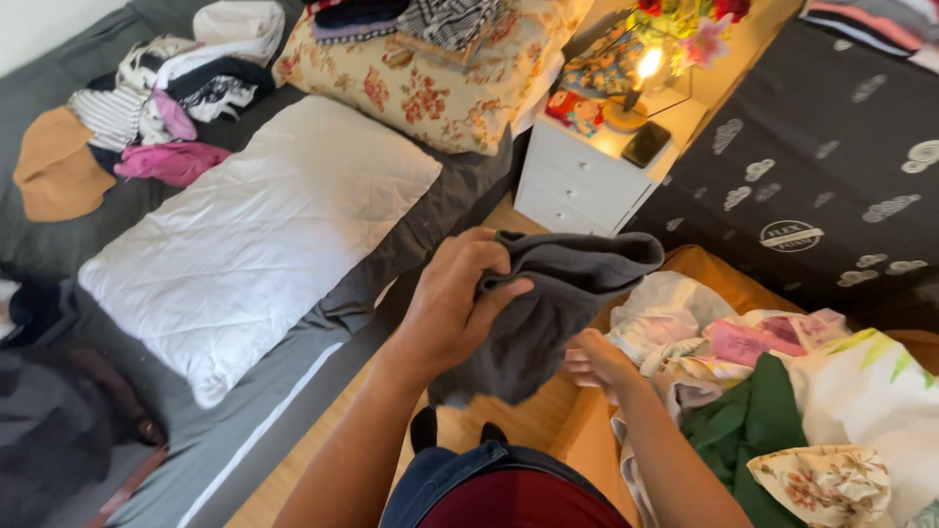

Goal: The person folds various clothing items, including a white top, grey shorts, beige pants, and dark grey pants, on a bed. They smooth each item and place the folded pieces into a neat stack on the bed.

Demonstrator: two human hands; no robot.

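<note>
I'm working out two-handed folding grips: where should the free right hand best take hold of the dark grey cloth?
Probably the hanging lower edge of the dark grey cloth, approached from below on the right. The left hand already bunches its top, so the rest droops loosely, and the right hand sits open just beside that bottom hem.

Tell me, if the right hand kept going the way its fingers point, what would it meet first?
Probably the hanging dark grey cloth held up by the left hand. The right hand reaches leftward beside its lower edge; depth is unclear.
</note>
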